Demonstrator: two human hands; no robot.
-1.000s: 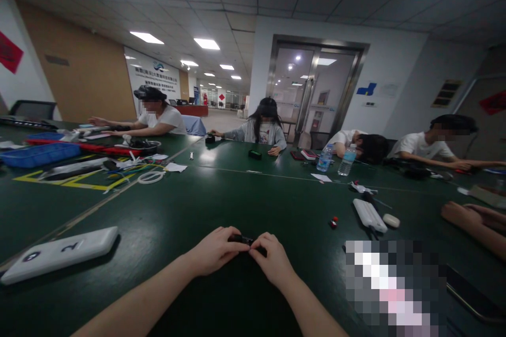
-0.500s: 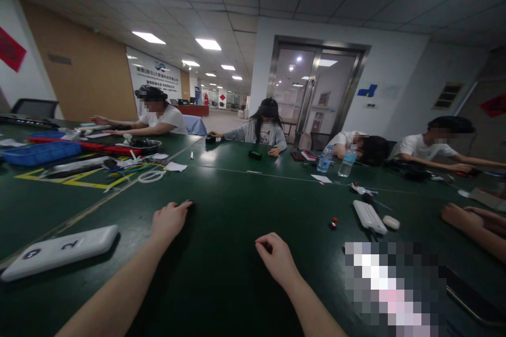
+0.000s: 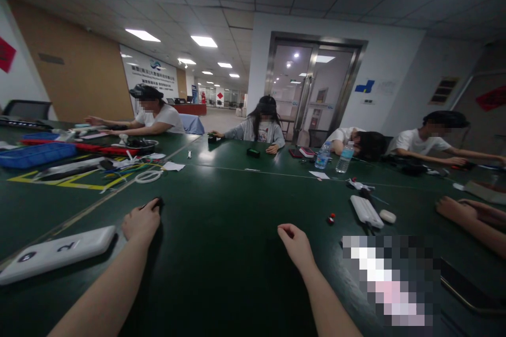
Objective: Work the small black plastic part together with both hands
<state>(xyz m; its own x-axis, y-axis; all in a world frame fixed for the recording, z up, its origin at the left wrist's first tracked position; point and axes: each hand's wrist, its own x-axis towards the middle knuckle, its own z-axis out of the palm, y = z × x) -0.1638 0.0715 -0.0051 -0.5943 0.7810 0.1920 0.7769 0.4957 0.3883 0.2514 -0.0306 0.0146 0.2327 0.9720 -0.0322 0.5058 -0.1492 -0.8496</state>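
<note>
Open-plan workroom with a tiled ceiling, and a glass double door [image 3: 312, 84] in a steel frame at the far end. One long dark-green workbench [image 3: 221, 195] fills the foreground.

Seated at the bench: a co-worker in a dark cap [image 3: 158, 116], a co-worker in a striped cardigan [image 3: 263, 126], a co-worker slumped forward with head down [image 3: 363, 145], and a co-worker in a white T-shirt [image 3: 425, 142]. A further person's resting hands [image 3: 470, 216] enter at the right edge.

On the bench, left side: a blue plastic tray [image 3: 37, 154], and a white rounded case [image 3: 55, 253] marked with a 2, lying near the left hand. A coil of white tubing [image 3: 148, 176] lies farther off. Right side: two water bottles [image 3: 345, 158], a ribbed white case [image 3: 366, 211], a phone [image 3: 466, 287] beside a pixelated patch [image 3: 391, 279], and a small red item [image 3: 330, 218].

Left hand [image 3: 141, 222]: palm down on the bench, fingers curled closed over a small black object [image 3: 157, 202], which is partly hidden and sits at the fingertips. Right hand [image 3: 295, 245]: apart from it, fingers loosely half-curled, holding nothing visible.
</note>
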